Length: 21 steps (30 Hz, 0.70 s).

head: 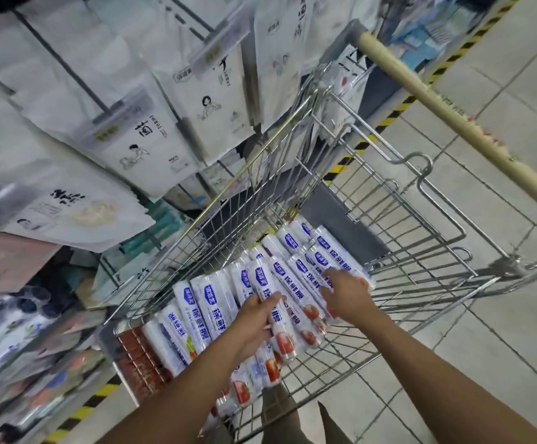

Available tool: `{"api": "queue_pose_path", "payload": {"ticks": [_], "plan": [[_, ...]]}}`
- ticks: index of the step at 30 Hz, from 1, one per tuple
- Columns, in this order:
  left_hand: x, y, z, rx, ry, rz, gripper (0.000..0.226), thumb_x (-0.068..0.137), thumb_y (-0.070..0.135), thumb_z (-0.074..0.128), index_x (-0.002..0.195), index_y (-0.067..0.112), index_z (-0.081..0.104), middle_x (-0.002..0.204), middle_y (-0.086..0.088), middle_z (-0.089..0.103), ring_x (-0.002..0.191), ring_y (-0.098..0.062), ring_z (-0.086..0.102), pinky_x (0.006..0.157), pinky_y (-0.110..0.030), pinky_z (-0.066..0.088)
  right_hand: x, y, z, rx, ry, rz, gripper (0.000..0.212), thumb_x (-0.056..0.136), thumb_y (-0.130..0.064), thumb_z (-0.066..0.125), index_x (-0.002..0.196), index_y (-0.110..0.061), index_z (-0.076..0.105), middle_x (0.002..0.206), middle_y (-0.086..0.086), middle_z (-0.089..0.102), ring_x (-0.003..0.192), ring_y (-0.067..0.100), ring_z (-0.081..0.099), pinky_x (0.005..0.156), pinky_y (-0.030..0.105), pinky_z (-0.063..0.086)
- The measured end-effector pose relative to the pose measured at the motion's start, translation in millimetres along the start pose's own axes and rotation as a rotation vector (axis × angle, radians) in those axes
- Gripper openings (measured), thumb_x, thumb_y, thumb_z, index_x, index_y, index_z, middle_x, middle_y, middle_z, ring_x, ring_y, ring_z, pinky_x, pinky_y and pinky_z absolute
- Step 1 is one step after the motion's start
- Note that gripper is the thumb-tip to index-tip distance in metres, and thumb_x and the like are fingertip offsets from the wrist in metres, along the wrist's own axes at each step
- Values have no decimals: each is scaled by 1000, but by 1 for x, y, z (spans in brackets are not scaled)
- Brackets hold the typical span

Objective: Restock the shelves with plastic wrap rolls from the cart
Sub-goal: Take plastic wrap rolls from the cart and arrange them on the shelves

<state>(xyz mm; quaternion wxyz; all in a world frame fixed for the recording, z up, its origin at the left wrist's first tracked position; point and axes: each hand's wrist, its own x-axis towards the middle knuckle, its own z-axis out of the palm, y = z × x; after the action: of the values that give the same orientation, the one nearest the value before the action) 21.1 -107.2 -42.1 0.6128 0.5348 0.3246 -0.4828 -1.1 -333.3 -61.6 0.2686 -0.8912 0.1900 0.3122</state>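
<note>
Hanging bags point(145, 145) crowd left of our hands. In the wire cart point(398, 216), our left hand point(257, 318) curls round one plastic wrap roll point(283, 333), and our right hand point(347, 294) lies flat on neighbours. Slick rolls may slip if we grab several.

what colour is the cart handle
Pale beige cart handle, seen in the head view.

Blue characters 保鲜膜 run along the plastic wrap rolls point(215, 304) beneath and beside the left hand point(254, 322) and right hand point(347, 296) — their blue badges are too small to read. Well beyond the left hand, a hanging white packet point(145, 145) bears a large black 菌.
</note>
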Motion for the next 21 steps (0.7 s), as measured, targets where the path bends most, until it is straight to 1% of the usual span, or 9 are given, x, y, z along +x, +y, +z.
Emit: {"api": "queue_pose_path", "payload": {"ticks": [2, 3, 5, 8, 11, 13, 17, 19, 21], "plan": [[-6, 4, -2, -29, 16, 9, 34, 94, 31, 74, 118, 17, 54, 127, -14, 69, 116, -33, 69, 103, -59, 53, 13, 15, -1, -187, 96, 85, 49, 89, -17, 56, 138, -13, 47, 131, 14, 56, 119, 30, 54, 98, 43, 49], [-4, 5, -4, -49, 28, 22, 23, 96, 26, 71, 107, 21, 51, 123, -12, 69, 116, -33, 68, 104, -59, 52, 17, 19, 1, -226, 104, 107, 52, 88, -16, 56, 139, -14, 44, 132, 14, 53, 121, 30, 52, 96, 45, 51], [-3, 8, -11, -79, 33, 39, 29, 95, 26, 73, 112, 23, 49, 124, -11, 68, 117, -33, 67, 105, -58, 52, 22, 17, 5, -301, 122, 131, 53, 90, -17, 57, 139, -14, 40, 132, 12, 51, 122, 30, 51, 93, 44, 54], [-7, 13, -21, -87, 37, 64, 71, 80, 36, 85, 137, 10, 51, 133, -12, 69, 119, -33, 68, 100, -59, 55, 29, 13, 13, -386, 160, 153, 49, 91, -19, 60, 135, -11, 41, 128, 12, 52, 118, 29, 55, 88, 40, 57], [-13, 14, -30, -135, 35, 81, 38, 99, 24, 67, 133, 10, 56, 122, -14, 74, 113, -33, 71, 102, -60, 54, 33, 11, 16, -387, 149, 175, 52, 89, -18, 63, 136, -10, 41, 130, 12, 49, 118, 27, 55, 87, 40, 58], [-17, 14, -38, -151, 52, 94, 28, 104, 19, 60, 130, 10, 57, 121, -17, 73, 114, -36, 70, 102, -60, 53, 33, 8, 13, -351, 123, 168, 53, 88, -22, 65, 134, -12, 43, 130, 11, 51, 119, 27, 54, 89, 42, 56], [-36, 16, -55, -176, 52, 163, 31, 104, 18, 60, 131, 4, 55, 131, -21, 68, 119, -40, 66, 102, -61, 53, 16, -20, 0, -144, 83, 72, 43, 75, -37, 74, 102, -20, 46, 91, 2, 64, 82, 23, 61, 72, 39, 55], [-53, 18, -65, -232, 56, 198, 29, 102, 17, 63, 129, 7, 57, 134, -19, 67, 115, -34, 66, 101, -57, 55, 0, -46, -6, -39, 72, -55, 42, 77, -38, 78, 100, -20, 48, 85, 1, 64, 74, 18, 60, 67, 35, 52], [-72, 16, -81, -303, 62, 249, 37, 97, 18, 70, 131, 10, 58, 135, -16, 66, 120, -29, 64, 103, -57, 53, -21, -78, -9, 40, 53, -179, 43, 81, -40, 79, 106, -20, 50, 90, 0, 64, 79, 17, 61, 68, 31, 49]]}}
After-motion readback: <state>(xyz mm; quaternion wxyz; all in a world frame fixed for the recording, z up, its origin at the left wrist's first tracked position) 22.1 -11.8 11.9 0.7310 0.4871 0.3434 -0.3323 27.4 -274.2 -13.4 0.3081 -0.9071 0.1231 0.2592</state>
